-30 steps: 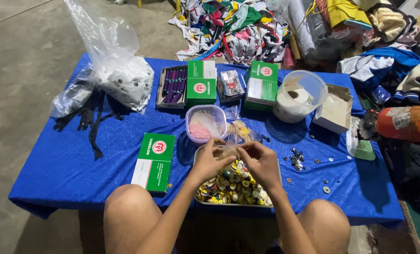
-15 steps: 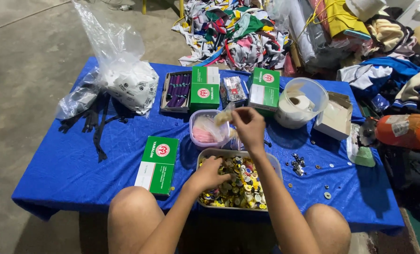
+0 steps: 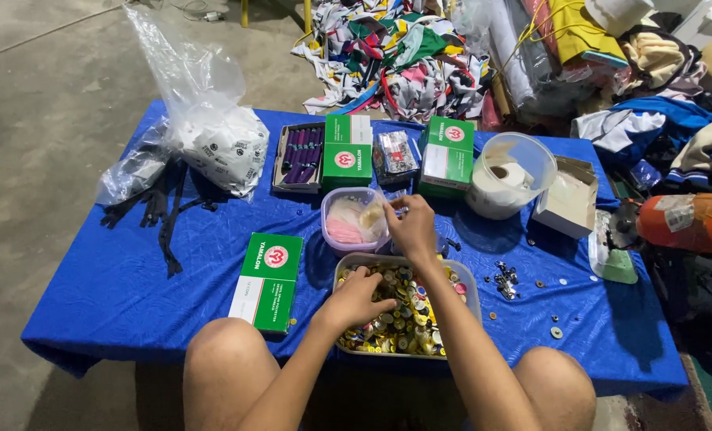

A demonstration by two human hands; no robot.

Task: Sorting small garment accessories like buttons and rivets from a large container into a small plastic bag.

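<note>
Tray of mixed gold and coloured buttons [image 3: 451, 275] sits at the near edge of the blue table [image 3: 116, 295], between the person's knees. Left hand [image 3: 354, 297] is dug into the pile, fingers curled on buttons; exactly what it grips, cannot tell. Right hand [image 3: 410, 225] is raised over the small clear tub with pink contents [image 3: 341, 231], fingertips pinched on something small. Risks: the pinched piece could slip and land on the cloth among the loose buttons [image 3: 523, 283] to the right; the left hand's raking could push the tray off the table edge; a forearm could knock the tub. Green box [image 3: 266, 279] lies left of the tray.
</note>
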